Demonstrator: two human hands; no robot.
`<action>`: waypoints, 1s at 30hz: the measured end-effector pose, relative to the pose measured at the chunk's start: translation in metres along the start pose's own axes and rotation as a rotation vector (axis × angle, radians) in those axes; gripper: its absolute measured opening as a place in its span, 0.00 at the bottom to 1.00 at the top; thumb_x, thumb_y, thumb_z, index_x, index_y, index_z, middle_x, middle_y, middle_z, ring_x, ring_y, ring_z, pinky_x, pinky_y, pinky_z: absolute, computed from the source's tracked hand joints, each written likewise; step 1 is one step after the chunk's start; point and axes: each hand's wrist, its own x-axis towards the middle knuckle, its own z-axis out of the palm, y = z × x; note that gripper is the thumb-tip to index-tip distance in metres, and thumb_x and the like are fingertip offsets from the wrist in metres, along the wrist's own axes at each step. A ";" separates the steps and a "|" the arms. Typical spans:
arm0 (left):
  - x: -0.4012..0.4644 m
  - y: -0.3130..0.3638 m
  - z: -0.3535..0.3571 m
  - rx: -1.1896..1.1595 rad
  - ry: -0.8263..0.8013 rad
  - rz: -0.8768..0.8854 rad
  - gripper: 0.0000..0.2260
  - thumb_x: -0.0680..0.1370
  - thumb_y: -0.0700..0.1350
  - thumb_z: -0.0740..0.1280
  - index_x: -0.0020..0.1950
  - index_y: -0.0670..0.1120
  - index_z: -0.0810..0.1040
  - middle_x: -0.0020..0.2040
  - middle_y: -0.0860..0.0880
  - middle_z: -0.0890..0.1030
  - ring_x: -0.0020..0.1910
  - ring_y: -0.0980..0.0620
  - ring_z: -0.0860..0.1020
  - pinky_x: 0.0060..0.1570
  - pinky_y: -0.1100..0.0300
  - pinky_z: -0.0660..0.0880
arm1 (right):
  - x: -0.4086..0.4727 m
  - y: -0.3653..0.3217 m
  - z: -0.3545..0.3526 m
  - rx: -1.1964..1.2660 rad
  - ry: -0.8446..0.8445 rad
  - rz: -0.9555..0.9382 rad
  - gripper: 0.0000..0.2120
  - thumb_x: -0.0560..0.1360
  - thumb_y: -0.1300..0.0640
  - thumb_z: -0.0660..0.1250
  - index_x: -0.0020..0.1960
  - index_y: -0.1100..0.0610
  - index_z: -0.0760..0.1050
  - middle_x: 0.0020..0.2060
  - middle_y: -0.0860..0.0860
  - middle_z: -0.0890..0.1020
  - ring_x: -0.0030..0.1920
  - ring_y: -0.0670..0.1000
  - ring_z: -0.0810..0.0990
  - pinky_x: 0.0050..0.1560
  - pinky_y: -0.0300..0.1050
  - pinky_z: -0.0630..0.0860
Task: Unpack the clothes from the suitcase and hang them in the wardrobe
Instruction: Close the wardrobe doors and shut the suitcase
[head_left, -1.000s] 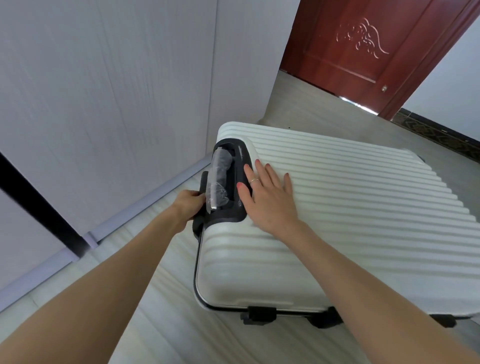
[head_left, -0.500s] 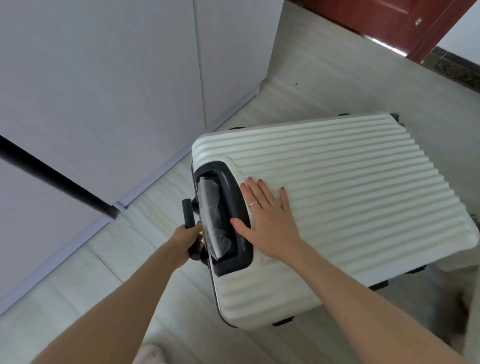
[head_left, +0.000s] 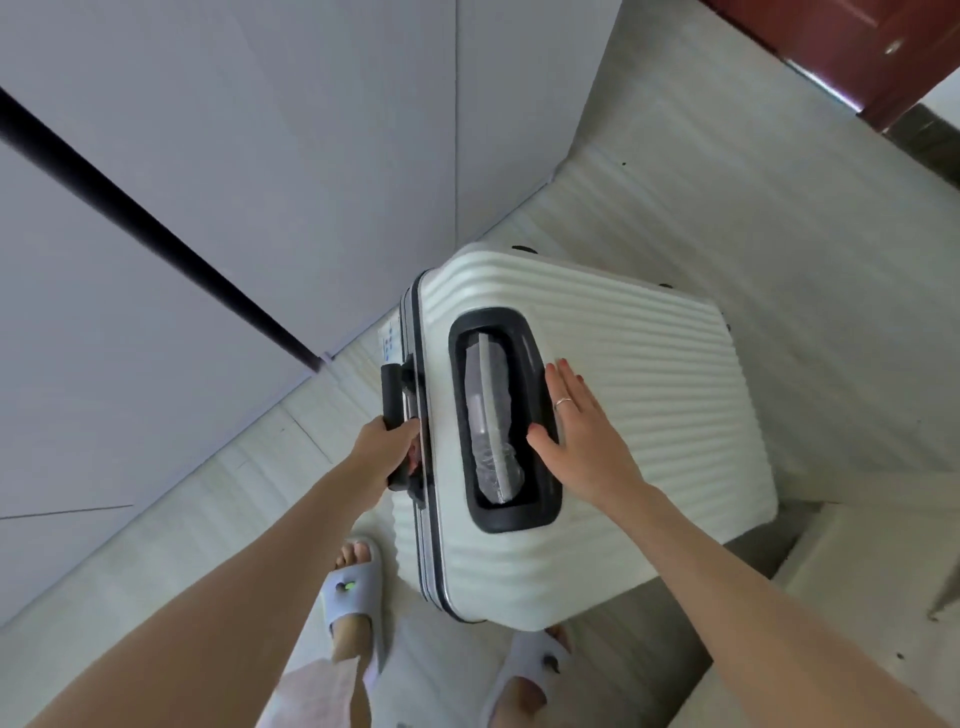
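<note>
1. The suitcase, white with a ribbed shell, is standing closed on the floor, with its top end facing the camera.
2. A black recessed frame is sitting in that top end, and a pull handle wrapped in clear plastic is lying inside it.
3. A black carry handle is projecting from the suitcase's left edge, beside the dark seam between the two shells.
4. The left hand is gripping the carry handle, with its fingers curled round the lower part of the bar.
5. The right hand is resting flat on the ribbed shell just right of the black frame, fingers straight and holding nothing; the thumb is touching the frame's edge, and a ring is showing on one finger.
6. The wardrobe, with pale grey doors, is standing to the left of the suitcase; a black bar is running diagonally across its front.
7. Two feet in light slippers are standing on the floor just below the suitcase.
8. A red-brown door is showing at the upper right corner, well apart from the suitcase.
</note>
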 end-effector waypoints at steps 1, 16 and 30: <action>-0.017 0.003 -0.006 0.015 0.021 -0.004 0.07 0.78 0.40 0.62 0.41 0.43 0.68 0.30 0.46 0.70 0.27 0.50 0.68 0.31 0.59 0.67 | -0.010 -0.006 -0.007 0.023 -0.029 0.007 0.33 0.78 0.50 0.57 0.77 0.50 0.43 0.76 0.43 0.42 0.76 0.46 0.44 0.75 0.49 0.54; -0.213 -0.009 -0.135 -0.122 0.447 0.051 0.10 0.72 0.37 0.60 0.30 0.42 0.67 0.20 0.48 0.67 0.22 0.49 0.65 0.29 0.61 0.66 | -0.097 -0.160 -0.012 0.241 -0.285 -0.078 0.47 0.65 0.25 0.53 0.74 0.55 0.57 0.73 0.51 0.62 0.71 0.53 0.65 0.70 0.54 0.64; -0.328 -0.139 -0.293 -0.421 0.420 0.081 0.15 0.81 0.51 0.57 0.41 0.42 0.67 0.31 0.46 0.70 0.28 0.49 0.69 0.35 0.57 0.70 | -0.199 -0.301 0.144 0.197 -0.486 -0.224 0.40 0.64 0.33 0.62 0.67 0.57 0.63 0.56 0.53 0.74 0.52 0.55 0.76 0.55 0.50 0.73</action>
